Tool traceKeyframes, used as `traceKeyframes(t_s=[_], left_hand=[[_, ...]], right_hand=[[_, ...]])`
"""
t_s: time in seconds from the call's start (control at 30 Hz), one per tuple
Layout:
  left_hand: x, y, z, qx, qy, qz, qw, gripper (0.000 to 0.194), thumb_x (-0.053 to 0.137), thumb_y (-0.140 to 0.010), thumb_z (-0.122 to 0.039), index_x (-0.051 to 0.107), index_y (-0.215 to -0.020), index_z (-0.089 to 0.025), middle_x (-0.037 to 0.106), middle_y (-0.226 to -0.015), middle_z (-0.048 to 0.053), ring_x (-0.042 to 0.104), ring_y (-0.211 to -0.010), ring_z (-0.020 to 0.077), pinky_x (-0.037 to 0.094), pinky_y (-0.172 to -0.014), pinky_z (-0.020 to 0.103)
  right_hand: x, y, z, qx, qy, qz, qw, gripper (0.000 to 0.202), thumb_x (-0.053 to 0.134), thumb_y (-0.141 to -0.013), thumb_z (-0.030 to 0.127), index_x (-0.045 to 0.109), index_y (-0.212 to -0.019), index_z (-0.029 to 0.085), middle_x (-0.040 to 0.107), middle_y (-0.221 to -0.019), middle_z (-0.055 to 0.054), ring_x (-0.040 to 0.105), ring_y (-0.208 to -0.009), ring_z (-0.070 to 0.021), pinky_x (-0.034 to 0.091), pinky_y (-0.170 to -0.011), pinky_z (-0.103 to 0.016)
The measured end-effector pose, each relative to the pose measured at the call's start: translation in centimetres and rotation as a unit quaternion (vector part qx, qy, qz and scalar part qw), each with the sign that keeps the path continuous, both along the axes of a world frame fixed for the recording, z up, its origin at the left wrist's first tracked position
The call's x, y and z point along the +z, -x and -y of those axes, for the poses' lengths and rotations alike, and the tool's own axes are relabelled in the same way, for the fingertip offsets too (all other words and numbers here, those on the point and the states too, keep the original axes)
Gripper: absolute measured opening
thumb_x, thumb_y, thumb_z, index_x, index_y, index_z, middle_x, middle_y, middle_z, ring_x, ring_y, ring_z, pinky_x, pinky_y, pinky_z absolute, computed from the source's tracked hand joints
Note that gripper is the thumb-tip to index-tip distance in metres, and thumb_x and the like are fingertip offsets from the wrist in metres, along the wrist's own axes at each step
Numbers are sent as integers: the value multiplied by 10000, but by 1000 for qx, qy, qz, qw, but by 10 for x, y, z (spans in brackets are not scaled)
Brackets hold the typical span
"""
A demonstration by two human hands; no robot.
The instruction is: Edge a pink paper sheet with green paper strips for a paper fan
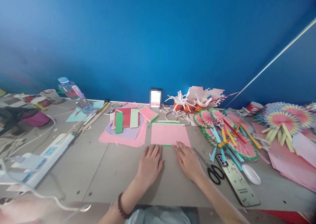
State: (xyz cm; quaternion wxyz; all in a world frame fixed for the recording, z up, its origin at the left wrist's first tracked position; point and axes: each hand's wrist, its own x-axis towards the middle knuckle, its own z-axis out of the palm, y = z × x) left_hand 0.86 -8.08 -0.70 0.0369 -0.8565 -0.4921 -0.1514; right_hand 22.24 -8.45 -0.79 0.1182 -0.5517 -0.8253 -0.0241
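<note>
Pale grey-blue clothing (158, 215) sits nearest my camera, bare forearms reaching out past either side of it. Sizes from here run big to small. Plain blue wall (158, 36) fills the back of my view. Grey tabletop (125, 174) runs across below it. Pink pleated paper fans (243, 146), green-edged with coloured strips as handles, are heaped to the right. Long white power strip (49, 156) lies at far left. Loose pile of pink and lilac paper sheets (119, 137) is left of centre. Flat pink rectangular paper sheet (170, 134), edged green along near and far sides, is at centre, just ahead of the hands. Phone in a pale patterned case (238, 181) lies near right. Left hand (151, 161): palm down, fingers extended, close together, tips at the sheet's near edge. Right hand (188, 160): palm down, fingers stretched and slightly apart, tips on the near edge toward its right corner. I read both as flat, clamped on nothing. Black-handled scissors (209, 166) lie just right of the right hand. Dark bead bracelet (120, 204) circles the left wrist.
</note>
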Motion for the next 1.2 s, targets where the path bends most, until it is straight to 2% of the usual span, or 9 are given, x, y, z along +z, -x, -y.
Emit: traceKeyframes(t_s=[0.13, 0.23, 0.37, 0.5, 0.63, 0.73, 0.83, 0.97, 1.2], left_hand=[[5, 9, 1, 51, -3, -7, 999, 435, 377, -913, -298, 439, -1317, -149, 563, -1199, 92, 473, -1151, 243, 332, -1020, 461], [9, 15, 0, 60, -2, -13, 998, 419, 393, -899, -279, 471, -1289, -149, 566, -1157, 100, 483, -1120, 254, 342, -1009, 468], [24, 19, -12, 75, 6, -6, 997, 316, 427, -861, -242, 597, -1119, -173, 576, -1093, 115, 500, -1076, 275, 391, -936, 458], [52, 40, -48, 162, 37, -27, 986, 309, 373, -875, -266, 660, -860, -150, 604, -978, 144, 552, -928, 294, 444, -760, 436], [69, 79, -96, 292, 42, -19, 955, 329, 401, -860, -293, 626, -988, -90, 598, -1021, 184, 535, -984, 345, 432, -764, 443], [63, 102, -119, 386, 25, 9, 922, 414, 411, -858, -308, 534, -1164, -58, 581, -1054, 219, 534, -993, 366, 433, -751, 447], [48, 113, -127, 415, 10, 16, 910, 504, 417, -857, -330, 447, -1265, -36, 567, -1076, 233, 530, -995, 369, 430, -768, 450], [36, 119, -127, 390, 23, -21, 920, 563, 428, -850, -348, 404, -1301, -13, 544, -1103, 240, 507, -1018, 382, 428, -777, 445], [38, 141, -131, 315, 30, -88, 945, 507, 378, -874, -338, 408, -1295, -58, 534, -1083, 213, 514, -992, 359, 433, -751, 413]], right_hand=[[-2, -1, 0, -4, -6, 0, 1000, 454, 362, -910, 179, 449, -1353, 226, 457, -1386, -89, 406, -1270, -211, 358, -1015, -399], [-1, -1, 0, -4, -7, 3, 1000, 448, 365, -906, 170, 468, -1339, 217, 462, -1384, -92, 408, -1271, -209, 368, -1010, -394], [0, 0, 0, -4, -13, 2, 1000, 447, 373, -904, 171, 469, -1338, 221, 463, -1385, -87, 411, -1271, -208, 366, -1014, -392], [0, 1, 0, -8, -9, 3, 1000, 435, 378, -908, 181, 481, -1329, 210, 465, -1382, -95, 415, -1272, -214, 369, -1015, -394], [2, 1, 1, -2, -13, -6, 1000, 435, 364, -913, 194, 473, -1333, 223, 471, -1378, -88, 426, -1267, -222, 388, -1008, -403], [5, 0, 1, 0, -12, -9, 1000, 434, 339, -917, 191, 480, -1327, 221, 478, -1371, -88, 431, -1264, -227, 400, -1002, -404], [5, -1, 1, -1, -11, -17, 1000, 434, 338, -914, 190, 487, -1321, 207, 479, -1368, -93, 437, -1260, -234, 404, -1000, -401], [0, -2, 0, 3, -12, -32, 999, 435, 368, -907, 214, 476, -1328, 222, 474, -1372, -92, 434, -1259, -238, 405, -990, -412], [-5, -2, -1, -2, -1, -28, 1000, 438, 382, -911, 226, 456, -1343, 216, 450, -1393, -91, 400, -1280, -204, 362, -1017, -391]])
